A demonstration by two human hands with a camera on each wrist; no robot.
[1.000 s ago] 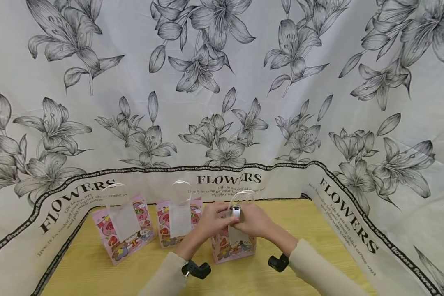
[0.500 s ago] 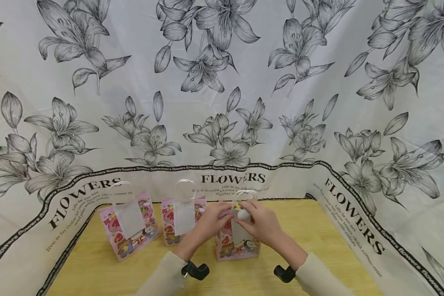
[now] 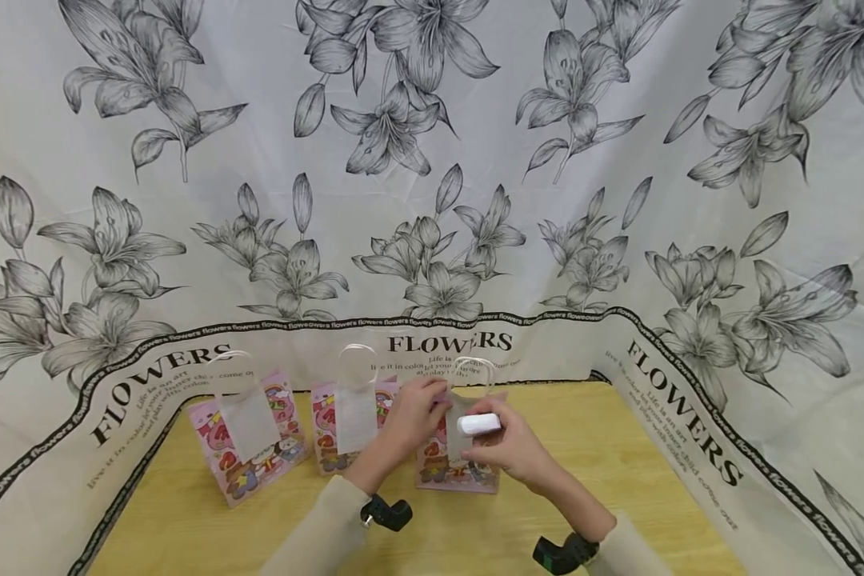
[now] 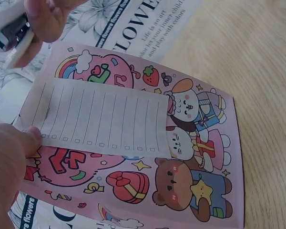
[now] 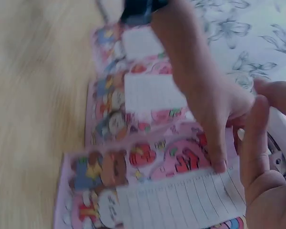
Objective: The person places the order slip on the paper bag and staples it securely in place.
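My left hand (image 3: pixel 409 418) pinches the top edge of the rightmost pink gift bag (image 3: pixel 432 474), thumb on the lined paper sheet (image 4: pixel 100 117) that hangs over its front. The bag stands upright, printed with cartoon animals and hearts. In my right hand (image 3: pixel 514 450) is a small white stapler (image 3: pixel 479 425), gripped between thumb and fingers just in front of the bag's top. Its metal inside shows in the left wrist view. White rope handles (image 3: pixel 475 368) rise above the bag.
Two similar gift bags stand to the left, a middle one (image 3: pixel 324 428) and a tilted far-left one (image 3: pixel 223 472), each with a white sheet on its front. A flower-printed cloth (image 3: pixel 432 240) walls the back and sides of the wooden table (image 3: pixel 605 448).
The stapler has come away from the bag's top edge, toward me, and now lies sideways in my right hand. My left hand stays at the bag's top.
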